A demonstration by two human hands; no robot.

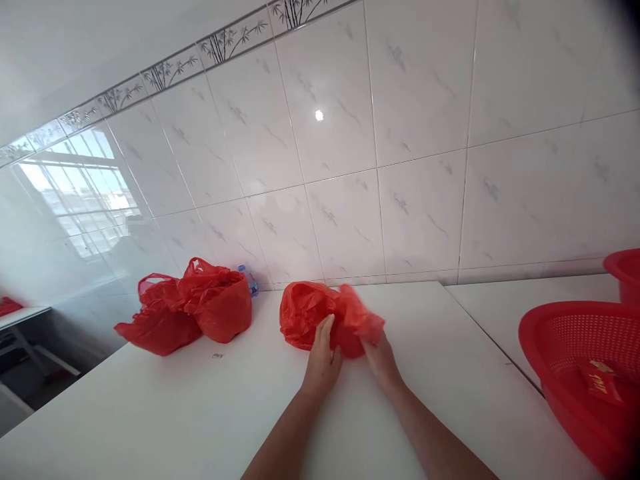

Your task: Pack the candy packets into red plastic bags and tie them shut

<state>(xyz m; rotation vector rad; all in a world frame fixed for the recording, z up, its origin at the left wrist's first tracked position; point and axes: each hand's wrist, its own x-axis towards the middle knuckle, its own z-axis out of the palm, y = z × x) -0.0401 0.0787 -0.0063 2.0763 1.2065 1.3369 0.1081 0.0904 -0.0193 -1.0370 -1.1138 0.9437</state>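
Red plastic bag (pixel 313 317) on white countertop (pixel 150 407), braced between both hands. Left hand (pixel 323 367): fingers straight and flat on the bag, apparently pinning it. Right hand (pixel 381 360): fingers hidden by loose film, grip undeterminable. Two bulging red bags (pixel 185 310) set well apart, leftward; red plastic colander (pixel 583 373) rightward.

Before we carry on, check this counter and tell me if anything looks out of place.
A small dark scrap lies on the white counter just in front of the red plastic bags. It stands out against the white, though it is too small to identify.
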